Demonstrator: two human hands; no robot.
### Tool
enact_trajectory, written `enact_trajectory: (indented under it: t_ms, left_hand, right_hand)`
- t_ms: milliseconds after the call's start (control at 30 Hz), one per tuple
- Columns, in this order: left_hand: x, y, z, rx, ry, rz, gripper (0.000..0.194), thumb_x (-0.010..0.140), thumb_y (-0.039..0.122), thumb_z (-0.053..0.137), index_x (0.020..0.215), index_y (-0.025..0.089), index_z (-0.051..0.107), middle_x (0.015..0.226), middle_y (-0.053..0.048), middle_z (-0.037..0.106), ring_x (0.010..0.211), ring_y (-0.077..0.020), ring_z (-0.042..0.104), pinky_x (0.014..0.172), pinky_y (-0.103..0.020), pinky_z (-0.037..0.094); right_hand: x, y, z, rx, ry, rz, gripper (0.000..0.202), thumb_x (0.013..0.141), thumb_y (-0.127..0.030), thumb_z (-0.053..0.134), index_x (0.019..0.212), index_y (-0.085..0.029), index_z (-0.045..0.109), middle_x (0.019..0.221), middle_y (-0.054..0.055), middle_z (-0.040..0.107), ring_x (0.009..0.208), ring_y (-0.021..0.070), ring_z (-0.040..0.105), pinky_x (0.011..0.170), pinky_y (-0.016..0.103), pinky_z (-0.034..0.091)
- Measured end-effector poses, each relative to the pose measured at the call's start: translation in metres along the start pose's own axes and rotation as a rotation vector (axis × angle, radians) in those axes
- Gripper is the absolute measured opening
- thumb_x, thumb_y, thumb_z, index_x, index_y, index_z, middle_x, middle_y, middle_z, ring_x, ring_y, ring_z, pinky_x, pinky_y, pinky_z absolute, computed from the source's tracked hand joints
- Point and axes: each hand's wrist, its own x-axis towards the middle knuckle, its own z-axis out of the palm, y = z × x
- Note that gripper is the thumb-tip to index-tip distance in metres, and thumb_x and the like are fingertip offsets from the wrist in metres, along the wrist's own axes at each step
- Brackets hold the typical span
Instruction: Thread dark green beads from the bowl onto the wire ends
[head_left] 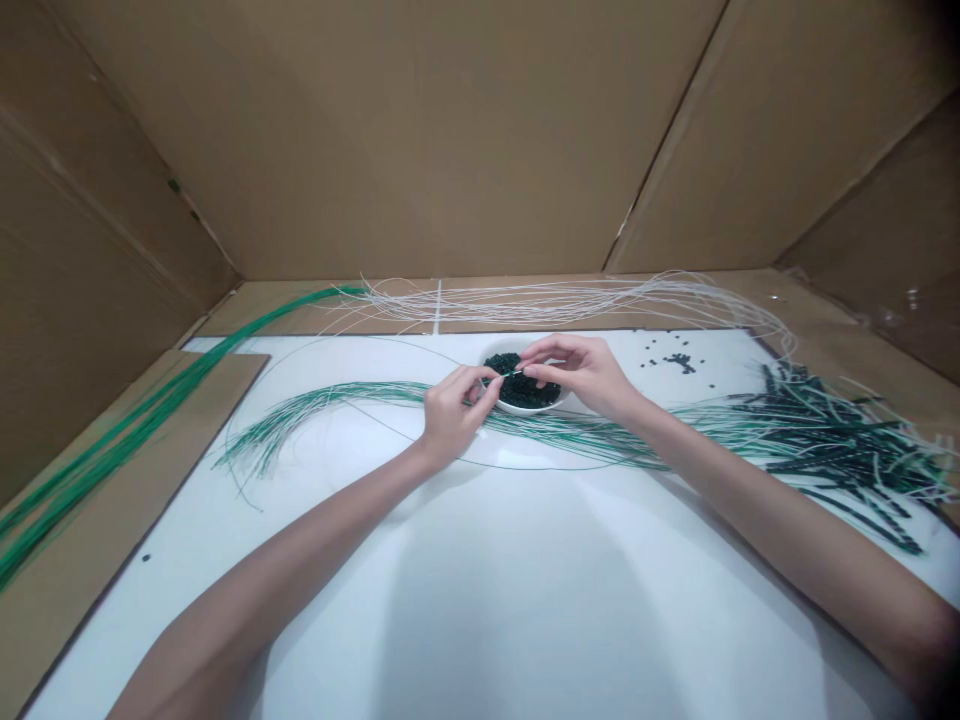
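Over a white bowl (517, 408) filled with small dark green beads (538, 393), both my hands are pinching at a thin green-and-white strand (511, 374). My left hand (453, 408) is closed at the thumb and fingertips on the strand's left part, at the bowl's left rim. From the right, my right hand (583, 370) pinches the strand's whitish end, close to the left fingertips. Whether a bead sits between the fingers is too small to tell. Beneath my wrists runs a long bundle of green and white strands (559, 432).
Strands threaded with dark beads (847, 430) lie heaped at the right. Loose beads (679, 362) are scattered behind my right arm, and a single bead (146, 558) lies far left. A green strand bundle (187, 375) and white strands (525, 300) stretch along the cardboard wall (420, 140).
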Motion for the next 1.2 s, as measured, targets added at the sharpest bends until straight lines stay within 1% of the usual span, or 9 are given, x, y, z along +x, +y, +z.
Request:
enact_trajectory:
  t_ms: [233, 367, 533, 700, 833, 967, 1200]
  left_hand:
    - [0.0001, 0.0005, -0.0006, 0.019, -0.009, 0.019, 0.012, 0.080, 0.025, 0.053, 0.076, 0.017, 0.061, 0.055, 0.004, 0.042, 0.050, -0.0059, 0.038, 0.053, -0.018, 0.033]
    - [0.0004, 0.0003, -0.0004, 0.030, -0.012, 0.045, 0.011, 0.079, 0.023, 0.055, 0.076, 0.016, 0.062, 0.054, 0.004, 0.042, 0.050, -0.0058, 0.038, 0.053, -0.018, 0.033]
    - [-0.0001, -0.0003, -0.0005, 0.030, -0.017, 0.040, 0.011, 0.079, 0.023, 0.054, 0.077, 0.016, 0.063, 0.054, 0.004, 0.042, 0.050, -0.0061, 0.039, 0.054, -0.018, 0.033]
    - [0.0006, 0.0006, -0.0007, 0.035, 0.002, 0.048, 0.012, 0.079, 0.024, 0.054, 0.077, 0.016, 0.063, 0.054, 0.004, 0.041, 0.049, -0.0057, 0.038, 0.053, -0.017, 0.033]
    - [0.0007, -0.0001, -0.0003, 0.030, 0.001, 0.047, 0.012, 0.080, 0.024, 0.054, 0.077, 0.016, 0.063, 0.054, 0.004, 0.041, 0.049, -0.0058, 0.038, 0.053, -0.018, 0.033]
    - [0.0005, -0.0001, -0.0006, 0.027, -0.002, 0.057, 0.011, 0.079, 0.023, 0.054, 0.077, 0.016, 0.063, 0.054, 0.004, 0.041, 0.050, -0.0056, 0.038, 0.053, -0.017, 0.033]
    - [0.0006, 0.0011, -0.0004, 0.027, 0.006, 0.064, 0.011, 0.079, 0.022, 0.055, 0.077, 0.015, 0.062, 0.054, 0.004, 0.042, 0.050, -0.0053, 0.038, 0.053, -0.017, 0.033]
  right_hand:
    - [0.0000, 0.0019, -0.0003, -0.022, 0.000, -0.011, 0.027, 0.065, -0.036, 0.066, 0.082, -0.015, 0.064, 0.082, 0.006, 0.066, 0.074, 0.0171, 0.063, 0.058, 0.026, 0.052]
    - [-0.0004, 0.0000, 0.0010, -0.082, -0.009, -0.016, 0.026, 0.066, -0.036, 0.065, 0.080, -0.014, 0.065, 0.082, 0.006, 0.066, 0.069, 0.0152, 0.061, 0.054, 0.025, 0.051]
    - [-0.0005, -0.0029, 0.0010, -0.139, -0.071, -0.004, 0.024, 0.068, -0.037, 0.062, 0.076, -0.015, 0.068, 0.078, 0.005, 0.066, 0.064, 0.0137, 0.058, 0.054, 0.024, 0.050]
    - [0.0004, -0.0029, -0.0010, -0.162, -0.126, 0.024, 0.027, 0.069, -0.038, 0.060, 0.078, -0.014, 0.069, 0.077, 0.005, 0.067, 0.063, 0.0134, 0.058, 0.056, 0.024, 0.049]
    - [0.0011, -0.0008, -0.0016, -0.202, -0.124, 0.034, 0.029, 0.066, -0.039, 0.063, 0.079, -0.013, 0.069, 0.072, 0.005, 0.067, 0.060, 0.0137, 0.058, 0.052, 0.023, 0.046]
    - [0.0013, -0.0009, -0.0011, -0.214, -0.108, 0.035, 0.028, 0.067, -0.039, 0.062, 0.076, -0.013, 0.069, 0.070, 0.004, 0.066, 0.058, 0.0128, 0.056, 0.051, 0.022, 0.044]
    - [0.0010, -0.0060, -0.0003, -0.170, -0.118, 0.062, 0.026, 0.067, -0.038, 0.061, 0.074, -0.014, 0.069, 0.071, 0.003, 0.066, 0.055, 0.0113, 0.055, 0.049, 0.022, 0.044]
